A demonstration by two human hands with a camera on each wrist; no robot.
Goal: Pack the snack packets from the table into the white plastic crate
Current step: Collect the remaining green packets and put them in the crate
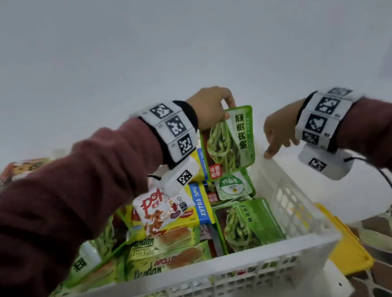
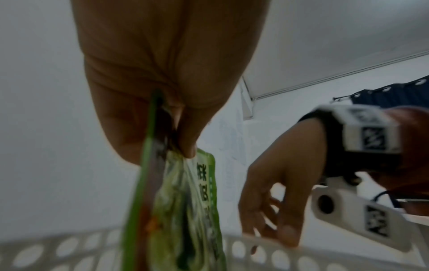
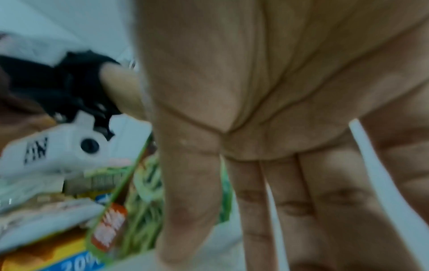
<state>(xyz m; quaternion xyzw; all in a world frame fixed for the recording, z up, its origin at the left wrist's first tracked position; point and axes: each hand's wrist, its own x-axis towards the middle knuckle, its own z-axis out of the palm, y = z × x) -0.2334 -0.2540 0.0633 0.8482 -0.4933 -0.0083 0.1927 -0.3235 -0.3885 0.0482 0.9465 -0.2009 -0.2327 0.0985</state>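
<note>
Over the crate [image 1: 293, 200], your left hand [image 1: 209, 107] pinches the packet [image 1: 229, 141] by its top seal: light, floppy, slick; right hand [image 1: 279, 134] spread on the rim.

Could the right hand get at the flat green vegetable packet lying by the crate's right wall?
Probably yes. The right hand is open, holds nothing, and touches the crate rim just above that green vegetable packet, which lies uncovered on top.
</note>
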